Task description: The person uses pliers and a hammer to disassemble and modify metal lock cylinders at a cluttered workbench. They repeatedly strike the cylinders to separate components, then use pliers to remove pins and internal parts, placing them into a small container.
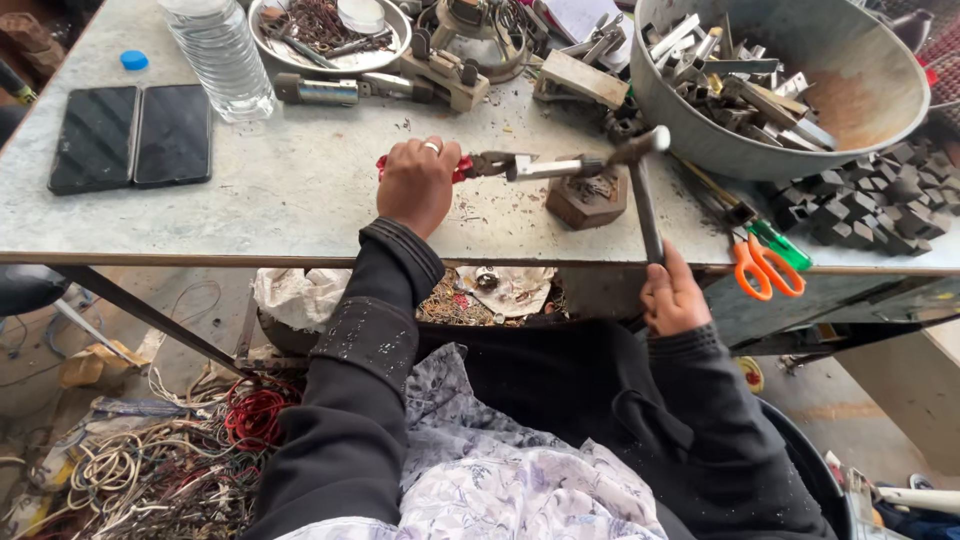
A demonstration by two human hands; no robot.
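My left hand, with a ring on one finger, grips the red handles of a pair of pliers on the grey table. The pliers' jaws clamp a short shiny metal bar that reaches over a small brown block. My right hand holds the dark handle of a hammer at the table's front edge. The hammer head sits just above the far end of the metal bar.
A large metal bowl of metal pieces stands at the back right, dark blocks beside it. Orange scissors, a water bottle, two black phones and a dish of scrap lie on the table. Tangled wires cover the floor.
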